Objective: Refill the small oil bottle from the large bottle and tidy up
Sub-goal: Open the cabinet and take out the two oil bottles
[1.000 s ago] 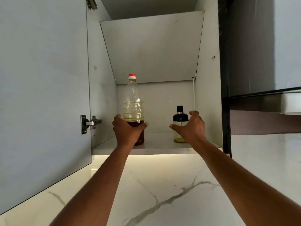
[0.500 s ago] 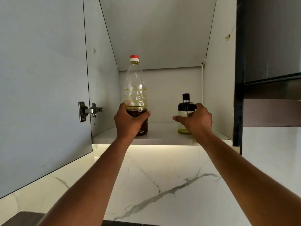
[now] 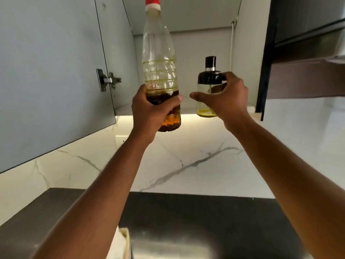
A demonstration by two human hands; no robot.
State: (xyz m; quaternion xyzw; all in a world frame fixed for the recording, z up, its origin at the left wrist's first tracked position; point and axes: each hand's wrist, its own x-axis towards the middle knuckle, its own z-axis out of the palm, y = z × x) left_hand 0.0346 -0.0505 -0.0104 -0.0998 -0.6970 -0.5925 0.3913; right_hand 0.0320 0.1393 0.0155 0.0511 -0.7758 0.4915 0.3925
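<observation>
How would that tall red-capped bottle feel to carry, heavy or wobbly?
Probably light: the large bottle holds oil only near its base. Likely bottom-weighted, so steady in the left hand, which grips it low. Its thin ribbed plastic may flex if squeezed.

Left hand (image 3: 149,111) gripped the large bottle (image 3: 158,71) low on its body — upright, red cap (image 3: 152,2) on top, dark amber oil w/ sediment in the bottom part, clear plastic above. Right hand (image 3: 226,100) wrapped the small oil bottle (image 3: 208,86) from the right side, thumb stretched toward the large bottle; black top, thin yellow layer at the base. Both bottles sat in front of the open cabinet (image 3: 242,53), door (image 3: 46,71) swung left, hinge (image 3: 106,80) showing. Marble backsplash (image 3: 186,161) below — dark counter (image 3: 186,212) under that.
</observation>
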